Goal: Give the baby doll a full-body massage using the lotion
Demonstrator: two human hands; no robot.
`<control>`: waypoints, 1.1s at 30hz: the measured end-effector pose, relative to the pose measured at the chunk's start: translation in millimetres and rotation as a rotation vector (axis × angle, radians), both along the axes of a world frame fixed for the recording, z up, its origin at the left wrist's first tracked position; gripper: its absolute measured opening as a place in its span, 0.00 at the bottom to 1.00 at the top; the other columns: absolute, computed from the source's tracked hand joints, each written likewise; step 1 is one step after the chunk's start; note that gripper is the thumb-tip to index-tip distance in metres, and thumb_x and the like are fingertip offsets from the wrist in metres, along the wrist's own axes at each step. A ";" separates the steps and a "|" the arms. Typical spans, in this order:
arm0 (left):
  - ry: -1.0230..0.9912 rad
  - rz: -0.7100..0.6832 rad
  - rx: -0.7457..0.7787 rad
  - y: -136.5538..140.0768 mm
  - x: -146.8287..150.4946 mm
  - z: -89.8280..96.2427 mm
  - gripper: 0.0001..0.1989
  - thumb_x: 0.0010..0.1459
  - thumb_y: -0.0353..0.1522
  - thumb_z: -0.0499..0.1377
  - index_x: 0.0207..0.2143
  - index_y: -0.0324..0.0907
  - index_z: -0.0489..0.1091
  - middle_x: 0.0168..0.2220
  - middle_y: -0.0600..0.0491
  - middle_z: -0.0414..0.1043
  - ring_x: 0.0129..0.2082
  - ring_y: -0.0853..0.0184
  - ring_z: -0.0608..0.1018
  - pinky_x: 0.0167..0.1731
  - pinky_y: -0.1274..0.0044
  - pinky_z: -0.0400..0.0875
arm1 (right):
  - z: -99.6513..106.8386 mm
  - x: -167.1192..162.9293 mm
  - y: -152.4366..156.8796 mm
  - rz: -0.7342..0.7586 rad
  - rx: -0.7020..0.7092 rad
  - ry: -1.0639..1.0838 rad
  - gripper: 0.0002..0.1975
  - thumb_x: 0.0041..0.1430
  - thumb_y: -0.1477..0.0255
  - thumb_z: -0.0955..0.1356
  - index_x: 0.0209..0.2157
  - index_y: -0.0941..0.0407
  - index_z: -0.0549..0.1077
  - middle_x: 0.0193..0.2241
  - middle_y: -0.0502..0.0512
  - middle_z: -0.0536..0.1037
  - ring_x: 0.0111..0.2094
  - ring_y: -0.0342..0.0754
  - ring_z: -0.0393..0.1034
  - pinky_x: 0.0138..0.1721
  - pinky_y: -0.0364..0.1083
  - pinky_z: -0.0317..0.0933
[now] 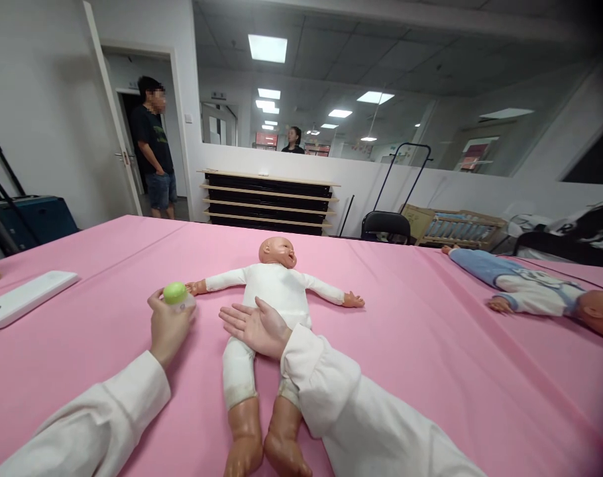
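Note:
A baby doll (276, 288) with a white cloth body lies on its back, arms spread, feet toward me, its head turned to the right. In my left hand (169, 328) is a small clear bottle with a green cap (175, 292), held upright beside the doll's hand at the left. My fingers wrap round the bottle and hide most of it. My right hand (259, 326) is palm up over the doll's lower belly, fingers stretched out and holding nothing. Whether it touches the doll I cannot tell.
A pink cloth (405, 371) covers the table. A white flat device (33, 298) lies at the left. Another doll (535, 281) in blue and white clothes lies at the right. A person (155, 146) stands in the doorway; another person (293, 140) shows behind the window.

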State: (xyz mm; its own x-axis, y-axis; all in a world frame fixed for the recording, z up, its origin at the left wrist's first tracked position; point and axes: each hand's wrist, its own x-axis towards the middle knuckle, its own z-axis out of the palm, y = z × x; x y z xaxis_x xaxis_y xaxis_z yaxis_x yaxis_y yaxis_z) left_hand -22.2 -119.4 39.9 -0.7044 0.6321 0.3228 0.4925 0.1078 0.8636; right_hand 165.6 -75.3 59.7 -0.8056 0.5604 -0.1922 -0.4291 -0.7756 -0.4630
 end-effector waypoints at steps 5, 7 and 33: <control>0.860 -0.254 0.337 -9.8 16.2 15.0 0.16 0.55 0.28 0.51 0.46 0.48 0.64 0.47 0.53 0.70 0.50 0.62 0.68 0.51 0.69 0.53 | 4.8 -2.2 -4.2 0.034 0.009 0.029 0.34 0.61 0.55 0.46 0.55 0.70 0.51 0.46 0.68 0.67 0.45 0.49 0.66 0.50 0.51 0.53; 1.175 -0.473 0.412 -13.3 22.3 14.8 0.20 0.56 0.24 0.49 0.46 0.54 0.65 0.45 0.60 0.71 0.49 0.68 0.69 0.52 0.73 0.49 | 4.5 -3.0 -4.5 0.058 0.040 0.069 0.36 0.60 0.54 0.46 0.52 0.72 0.56 0.43 0.68 0.69 0.42 0.48 0.67 0.51 0.48 0.53; 0.996 -0.547 0.334 -36.3 64.6 28.7 0.29 0.59 0.38 0.46 0.61 0.44 0.41 0.60 0.47 0.50 0.61 0.61 0.51 0.58 0.66 0.39 | 12.9 -1.3 -19.3 -0.040 0.618 -0.164 0.27 0.61 0.60 0.47 0.44 0.57 0.69 0.50 0.57 0.68 0.56 0.42 0.54 0.54 0.51 0.53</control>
State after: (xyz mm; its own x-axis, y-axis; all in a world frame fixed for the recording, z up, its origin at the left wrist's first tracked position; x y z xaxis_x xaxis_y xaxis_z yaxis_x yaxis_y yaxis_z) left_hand 42.3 -155.7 68.6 0.2889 0.5513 0.7827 0.8745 -0.4847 0.0187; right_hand 164.3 -94.6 72.6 -0.7691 0.6366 0.0571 -0.3383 -0.3296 -0.8814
